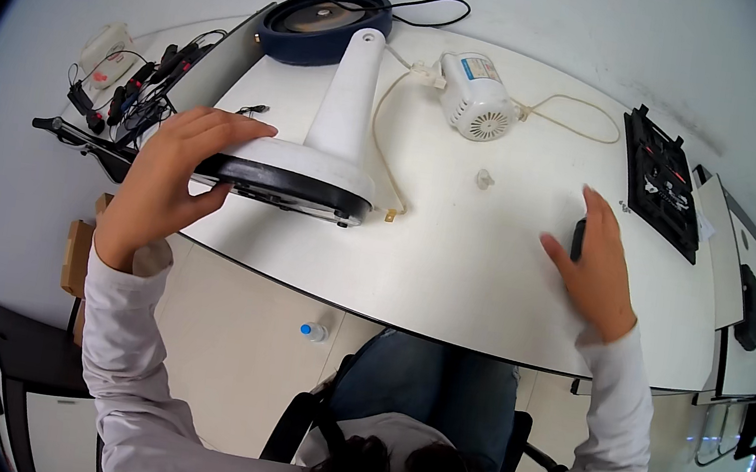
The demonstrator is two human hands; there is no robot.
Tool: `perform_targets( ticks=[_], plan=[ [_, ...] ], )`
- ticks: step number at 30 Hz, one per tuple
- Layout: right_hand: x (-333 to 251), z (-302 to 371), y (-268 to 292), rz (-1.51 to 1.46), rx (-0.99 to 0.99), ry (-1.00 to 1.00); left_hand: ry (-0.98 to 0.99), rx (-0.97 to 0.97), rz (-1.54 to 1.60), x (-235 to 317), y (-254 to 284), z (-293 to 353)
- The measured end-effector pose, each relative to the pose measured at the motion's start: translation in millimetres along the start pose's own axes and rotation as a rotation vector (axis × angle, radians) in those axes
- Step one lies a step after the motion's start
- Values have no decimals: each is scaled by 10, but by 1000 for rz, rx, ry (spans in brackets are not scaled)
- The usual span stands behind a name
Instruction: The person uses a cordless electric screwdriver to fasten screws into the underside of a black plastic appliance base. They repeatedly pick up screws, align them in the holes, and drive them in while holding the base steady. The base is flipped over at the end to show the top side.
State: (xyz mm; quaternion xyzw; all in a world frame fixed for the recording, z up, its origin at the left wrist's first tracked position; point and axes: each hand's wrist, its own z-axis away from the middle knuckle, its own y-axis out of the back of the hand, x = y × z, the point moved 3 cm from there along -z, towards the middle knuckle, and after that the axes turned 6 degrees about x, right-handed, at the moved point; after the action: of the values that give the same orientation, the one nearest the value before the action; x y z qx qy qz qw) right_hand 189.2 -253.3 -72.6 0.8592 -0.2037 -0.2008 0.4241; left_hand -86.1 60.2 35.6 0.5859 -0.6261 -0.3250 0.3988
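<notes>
My left hand (178, 173) grips the edge of a white appliance stand (343, 103), fingers over the top and thumb beneath. The stand has a tall tapering column on a rounded base with a black underside, and its near edge is tilted up off the table. On the right my right hand (596, 265) hovers at the tabletop, thumb and fingers apart. A small black object (578, 239) shows beside its palm, mostly hidden by the fingers. Between the hands lies a small translucent plastic piece (485, 179). Behind it rests a white motor housing (474, 98) with round vents and a cord.
A dark blue round appliance (298, 46) with a black cord sits at the back. An opened black tool case (667, 183) lies at the right, small screws (625, 207) beside it. Tools and cables (165, 74) crowd the far left. A bottle (315, 332) stands on the floor.
</notes>
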Motion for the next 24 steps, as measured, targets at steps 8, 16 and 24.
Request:
perform_targets(
  ticks=[8,16,24],
  plan=[
    [124,-1352,-1186,-549,-164,-581,-53,43,-22,43,-13,9],
    [136,-1525,-1836,-823,-24,-671,-52,42,-24,-51,-51,83],
    [-81,-1572,-1600,-1019,-12,-822,-82,49,1,-83,-37,132]
  ],
)
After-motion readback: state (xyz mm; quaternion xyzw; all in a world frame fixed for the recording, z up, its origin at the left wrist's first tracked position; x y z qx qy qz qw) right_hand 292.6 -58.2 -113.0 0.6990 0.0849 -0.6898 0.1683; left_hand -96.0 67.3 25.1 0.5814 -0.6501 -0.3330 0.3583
